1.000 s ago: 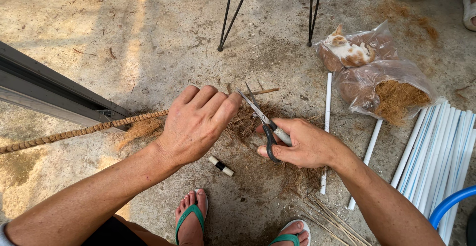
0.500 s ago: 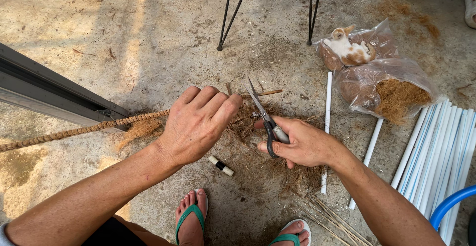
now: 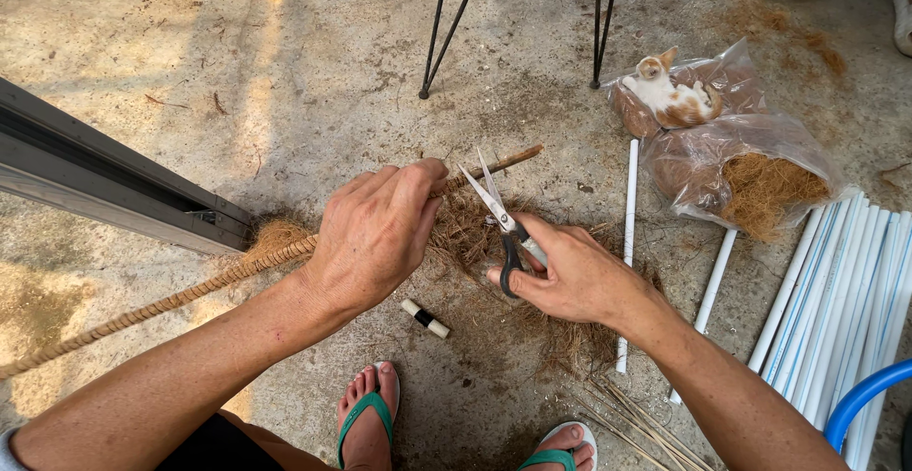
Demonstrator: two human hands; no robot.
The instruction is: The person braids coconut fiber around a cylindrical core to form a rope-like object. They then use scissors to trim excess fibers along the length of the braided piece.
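Left hand: the left hand (image 3: 375,234) is closed over a fibre-wrapped stick (image 3: 142,308), gripped near its upper end; a bare wooden tip (image 3: 508,159) is seen projecting at 2 o'clock from the fingers.
Fibre-wrapped stick: laid diagonally across the concrete floor (image 3: 237,82), running from the left hand toward 8 o'clock and out past the left edge of the view.
Right hand: the right hand (image 3: 575,276) is closed around the black handles of a pair of scissors (image 3: 499,219).
Scissors: the blades are parted, with the points directed at 11 o'clock, just beside the stick tip and the left fingertips.
Loose fibre: a brown heap (image 3: 475,243) is spread on the floor beneath both hands.
Small roll: a white-and-black cylinder (image 3: 425,318) is located at 6 o'clock from the left hand.
Plastic bags: two clear bags of fibre (image 3: 741,172) are located at 2 o'clock from the right hand; a kitten (image 3: 670,96) is lying on the far one.
White pipes: a bundle (image 3: 836,310) is stacked at 3 o'clock.
Metal frame: a grey rail (image 3: 104,177) is located at 9 o'clock.
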